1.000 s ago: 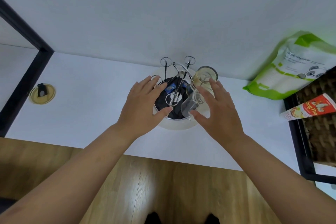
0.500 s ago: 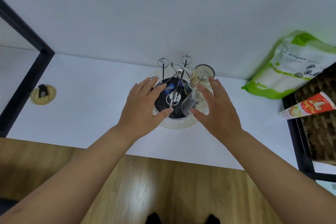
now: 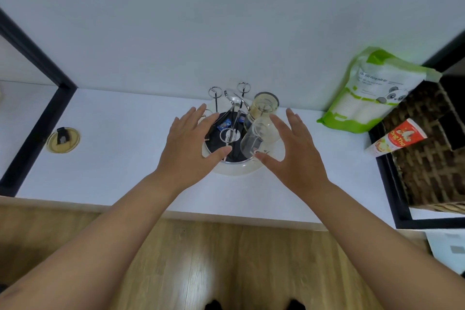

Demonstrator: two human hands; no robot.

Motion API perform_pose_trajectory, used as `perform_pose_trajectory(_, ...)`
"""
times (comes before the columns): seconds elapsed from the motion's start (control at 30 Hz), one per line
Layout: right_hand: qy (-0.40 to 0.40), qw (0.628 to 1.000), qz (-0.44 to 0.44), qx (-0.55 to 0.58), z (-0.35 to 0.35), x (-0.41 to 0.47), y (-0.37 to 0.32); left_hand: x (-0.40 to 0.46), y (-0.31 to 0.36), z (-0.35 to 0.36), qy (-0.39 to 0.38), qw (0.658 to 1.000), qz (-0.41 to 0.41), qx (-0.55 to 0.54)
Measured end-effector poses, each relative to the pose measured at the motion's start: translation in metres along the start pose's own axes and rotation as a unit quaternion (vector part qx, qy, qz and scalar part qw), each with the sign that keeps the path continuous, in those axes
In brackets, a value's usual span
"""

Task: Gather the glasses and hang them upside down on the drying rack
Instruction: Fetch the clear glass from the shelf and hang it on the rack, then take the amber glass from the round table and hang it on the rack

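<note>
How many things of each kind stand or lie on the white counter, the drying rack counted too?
Clear glasses hung upside down on the rack: 2, the nearer one and the yellowish one behind it
Round white drying rack with metal prongs: 1
Green and white pouch with a panda: 1
Red and white tube: 1
Round yellowish lid: 1
Brown woven basket: 1
Total: 7

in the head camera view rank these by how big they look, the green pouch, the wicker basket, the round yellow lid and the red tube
Largest to smallest:
1. wicker basket, partly cut off
2. green pouch
3. red tube
4. round yellow lid
</note>
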State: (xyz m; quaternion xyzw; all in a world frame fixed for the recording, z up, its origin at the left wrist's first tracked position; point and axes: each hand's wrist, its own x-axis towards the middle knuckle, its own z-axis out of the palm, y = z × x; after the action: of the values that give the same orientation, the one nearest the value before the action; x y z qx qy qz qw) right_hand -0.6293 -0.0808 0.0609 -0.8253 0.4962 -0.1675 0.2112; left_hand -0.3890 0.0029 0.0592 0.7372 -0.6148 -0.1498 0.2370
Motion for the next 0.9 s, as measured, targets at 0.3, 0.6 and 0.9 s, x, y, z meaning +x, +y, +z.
perform_pose_trajectory(0.3, 0.029, 0.999, -0.037, -0.013, -0.119, -0.011, -0.043, 0.000, 0.094, -0.090, 0.026, 0.998, 0.056, -0.030)
perform_pose_trajectory(0.6, 0.062, 0.996, -0.062, -0.013, -0.298, -0.070, -0.092, -0.037, 0.256, -0.200, 0.051, 0.988, 0.135, -0.050)
perform_pose_trajectory(0.9, 0.094, 0.994, -0.056, -0.004, -0.449, -0.197, -0.086, -0.110, 0.406, -0.248, 0.024, 0.977, 0.206, -0.044)
